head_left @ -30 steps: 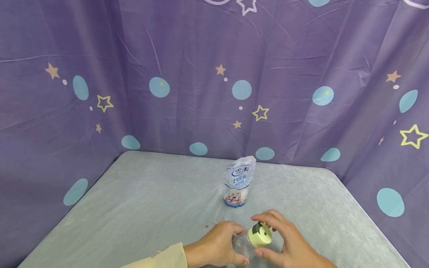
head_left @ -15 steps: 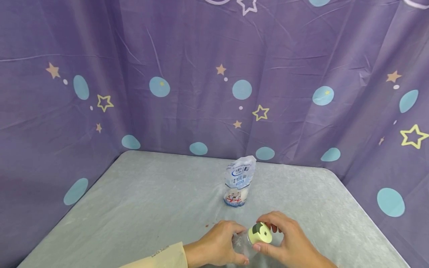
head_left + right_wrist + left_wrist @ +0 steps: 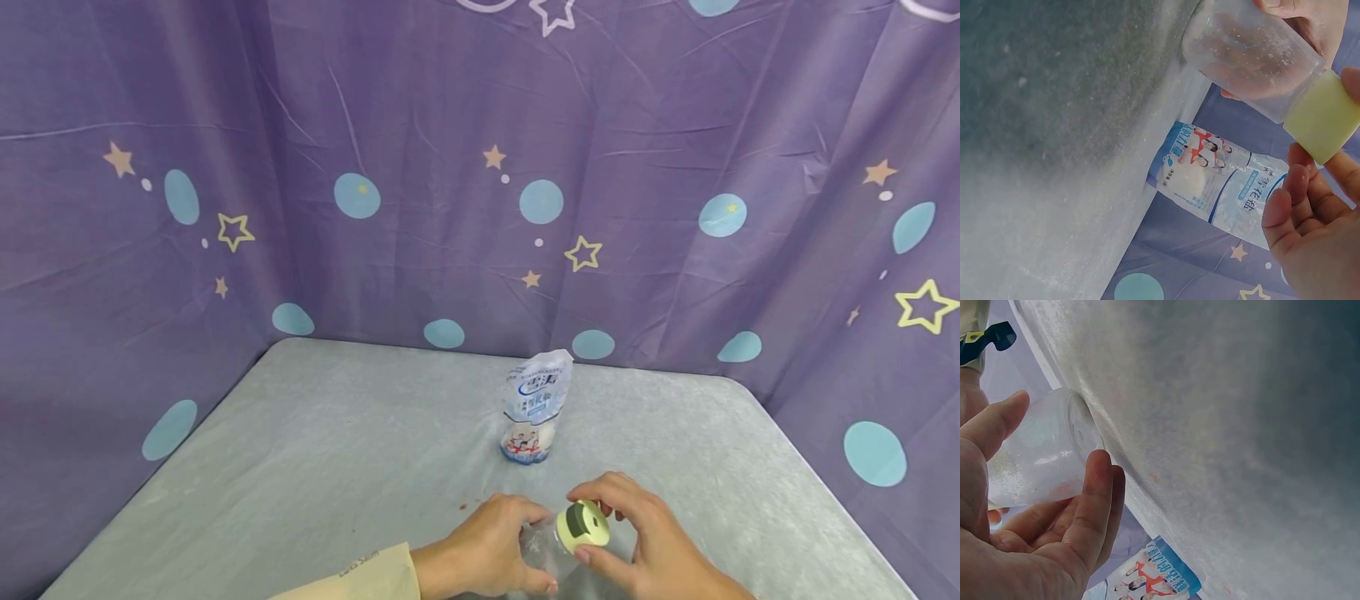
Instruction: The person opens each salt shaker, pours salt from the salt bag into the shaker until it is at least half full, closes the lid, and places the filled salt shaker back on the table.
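In the head view my left hand (image 3: pixel 491 546) grips a clear seasoning bottle (image 3: pixel 542 546) around its body. The bottle leans to the right, and white grains cling inside its wall (image 3: pixel 1254 53). A pale yellow lid (image 3: pixel 588 533) with a dark green patch sits on its neck. My right hand (image 3: pixel 645 533) pinches this lid, thumb below and fingertips above; the right wrist view shows fingertips (image 3: pixel 1300 156) against its edge. The bottle's round base (image 3: pixel 1082 428) faces the cloth in the left wrist view.
Beyond the hands, a blue and white salt pouch (image 3: pixel 534 408) stands upright on the grey table cloth (image 3: pixel 360 433). Small reddish specks (image 3: pixel 463 506) lie on the cloth left of it. A purple patterned curtain (image 3: pixel 420 250) closes off the back and sides.
My right fingers closed in on the lid from a wider spread, then loosened slightly. The lid has turned a little, its dark patch shifting downward. The left hand and pouch stayed put.
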Demonstrator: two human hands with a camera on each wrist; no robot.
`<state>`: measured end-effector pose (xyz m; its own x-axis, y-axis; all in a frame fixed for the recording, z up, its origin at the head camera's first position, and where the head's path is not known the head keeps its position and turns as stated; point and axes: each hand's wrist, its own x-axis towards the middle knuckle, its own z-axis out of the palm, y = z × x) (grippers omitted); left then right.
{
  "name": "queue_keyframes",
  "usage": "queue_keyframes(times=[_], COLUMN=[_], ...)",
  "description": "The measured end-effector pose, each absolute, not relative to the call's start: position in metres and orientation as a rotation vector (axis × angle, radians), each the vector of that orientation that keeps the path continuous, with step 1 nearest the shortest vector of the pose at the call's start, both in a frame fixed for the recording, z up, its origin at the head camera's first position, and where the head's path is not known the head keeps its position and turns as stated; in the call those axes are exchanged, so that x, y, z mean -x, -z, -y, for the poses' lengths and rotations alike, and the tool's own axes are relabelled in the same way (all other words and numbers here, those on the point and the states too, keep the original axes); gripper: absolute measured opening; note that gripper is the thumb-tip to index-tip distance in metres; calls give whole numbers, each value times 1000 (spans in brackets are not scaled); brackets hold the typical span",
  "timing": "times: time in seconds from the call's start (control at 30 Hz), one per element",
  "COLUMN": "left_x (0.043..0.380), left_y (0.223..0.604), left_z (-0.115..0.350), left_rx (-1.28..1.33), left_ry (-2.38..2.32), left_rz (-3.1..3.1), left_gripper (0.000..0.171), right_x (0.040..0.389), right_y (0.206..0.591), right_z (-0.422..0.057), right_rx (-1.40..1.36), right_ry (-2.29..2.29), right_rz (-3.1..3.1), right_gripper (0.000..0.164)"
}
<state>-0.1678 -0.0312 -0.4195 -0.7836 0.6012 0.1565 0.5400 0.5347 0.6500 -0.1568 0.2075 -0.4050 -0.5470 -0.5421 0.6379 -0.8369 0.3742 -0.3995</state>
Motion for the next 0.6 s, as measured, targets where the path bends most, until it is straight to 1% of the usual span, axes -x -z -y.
queue_keyframes(times=[0.33,0.6], left_x=[169,168], left_y=[420,421], left_z=[31,31], left_rx=[-1015,-1038], left_ry=[-1091,-1077], left_rz=[-2675,-2687], left_gripper=[55,46], right_x=[158,158], right_y=[405,404], right_z=[-209,-209], right_rx=[-1255,-1271], right_ry=[-1055,-1081], right_rz=[2236,2231], right_gripper=[57,57])
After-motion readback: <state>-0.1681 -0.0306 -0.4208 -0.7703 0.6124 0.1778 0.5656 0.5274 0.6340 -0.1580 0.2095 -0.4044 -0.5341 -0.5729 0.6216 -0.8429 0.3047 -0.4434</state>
